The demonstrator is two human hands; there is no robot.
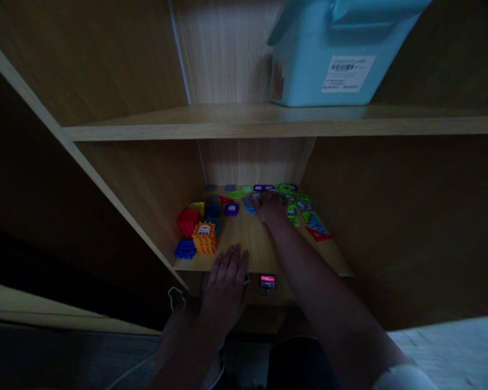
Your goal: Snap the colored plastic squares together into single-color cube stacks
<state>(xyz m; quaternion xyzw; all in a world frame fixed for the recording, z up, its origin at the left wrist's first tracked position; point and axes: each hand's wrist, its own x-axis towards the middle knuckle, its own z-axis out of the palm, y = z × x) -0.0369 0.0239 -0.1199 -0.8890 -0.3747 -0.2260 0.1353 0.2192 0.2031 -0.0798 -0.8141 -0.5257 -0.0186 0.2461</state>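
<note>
My left hand [228, 273] lies with its fingers stretched forward over the front edge of the lower shelf board, holding nothing. An orange stack of interlocking plastic tiles [205, 238] stands just beyond its fingertips, to the left. My right hand [273, 207] reaches deep into the compartment. Its fingers look spread over the flat plastic tiles near the back wall, and the fingertips are hard to make out in the dim light. Beside it are blue tiles [250, 205] on the left and green tiles [291, 208] on the right.
Red stacked tiles [187, 223] and blue tiles [185, 249] line the left side. A red triangle tile [318, 234] lies at the right. Overhead, the upper shelf [228, 129] carries a light-blue bin [305, 81]. A small lit screen [268, 281] sits below the board edge, near a white cable [175, 292].
</note>
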